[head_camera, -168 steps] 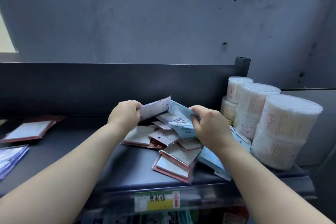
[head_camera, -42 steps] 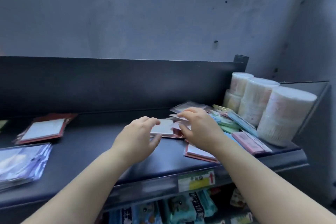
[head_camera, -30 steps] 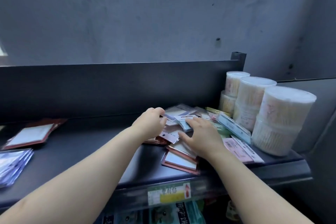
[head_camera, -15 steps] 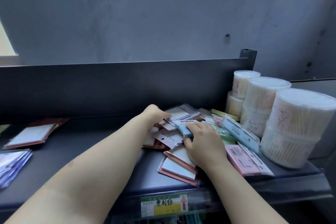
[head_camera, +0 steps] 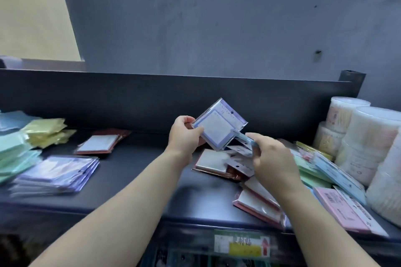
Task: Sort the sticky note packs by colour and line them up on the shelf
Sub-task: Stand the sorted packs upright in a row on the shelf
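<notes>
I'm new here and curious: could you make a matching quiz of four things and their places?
1 purple-bordered pack
2 blue pack
3 pink pack
4 cotton swab tubs

A far right end of the shelf
B held up by the left hand
C flat at the shelf's right front edge
D pinched by the right hand

Pairs: 1-B, 2-D, 3-C, 4-A

No wording can be read in full. The tag (head_camera: 242, 245) on the front edge of the shelf (head_camera: 134, 171) carries a red arrow pointing up at its right end and a yellow band along the bottom. Dark characters sit above the band, too blurred to make out. The purple pack (head_camera: 219, 128) held up has a line of small print across its header beside the hang hole, illegible. The pink pack (head_camera: 334, 204) at the right has a white strip with small print, also unreadable.
</notes>
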### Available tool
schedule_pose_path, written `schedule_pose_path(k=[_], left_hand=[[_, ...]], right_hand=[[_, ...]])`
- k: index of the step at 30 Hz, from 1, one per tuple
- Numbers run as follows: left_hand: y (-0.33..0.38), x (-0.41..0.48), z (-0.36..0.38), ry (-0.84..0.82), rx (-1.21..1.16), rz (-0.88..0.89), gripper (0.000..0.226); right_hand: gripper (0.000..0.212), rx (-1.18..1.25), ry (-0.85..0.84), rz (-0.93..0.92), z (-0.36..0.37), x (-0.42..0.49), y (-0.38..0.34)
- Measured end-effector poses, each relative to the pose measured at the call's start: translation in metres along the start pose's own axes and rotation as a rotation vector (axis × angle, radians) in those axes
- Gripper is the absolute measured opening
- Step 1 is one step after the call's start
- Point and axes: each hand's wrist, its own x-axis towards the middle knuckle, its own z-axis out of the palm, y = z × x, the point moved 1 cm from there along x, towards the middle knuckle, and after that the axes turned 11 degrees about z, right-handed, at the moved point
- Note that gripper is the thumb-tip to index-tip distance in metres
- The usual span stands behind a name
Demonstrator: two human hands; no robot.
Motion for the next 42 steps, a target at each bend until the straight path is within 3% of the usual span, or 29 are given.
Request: schedule_pose_path(k=[4,11,19,22,28,33,37,42], left_hand=[[0.013,-0.026,-0.053,0.069,-0.035,0.073,0.021],[0.024,-0.036,-0.178,0.228,0.053,0.159,0.023],[0.037,-0.027,-0.310,0.323,0.263,0.193,0.026],[0.036,-0.025,-0.339,0.289,0.377,0.167,0.024],[0.031,-0.023,-0.370,0.063,0.855,0.165,0.031],[0.026,-0.026,-0.376,-0.059,1.105,0.272,0.039],[0.036,-0.019,-0.387,-0.045,0.845,0.344,0.033],[0.047,0.001,-0.403,-0.091,0.185,0.079,0.035]], right_hand=[[0.029,0.187,0.060,-0.091,0.010,-0.011,-0.042],[0.022,0.314,-0.006,-0.152,0.052,-0.029,-0.125],[0.015,0.450,-0.167,-0.071,0.109,-0.051,-0.225],[0.015,0.528,-0.202,-0.034,0.126,-0.058,-0.254],[0.016,0.670,-0.248,0.083,0.152,-0.066,-0.294],[0.021,0.778,-0.272,0.173,0.169,-0.068,-0.318],[0.018,0.837,-0.385,0.233,0.182,-0.070,-0.339],[0.017,0.906,-0.533,0.219,0.200,-0.073,-0.380]])
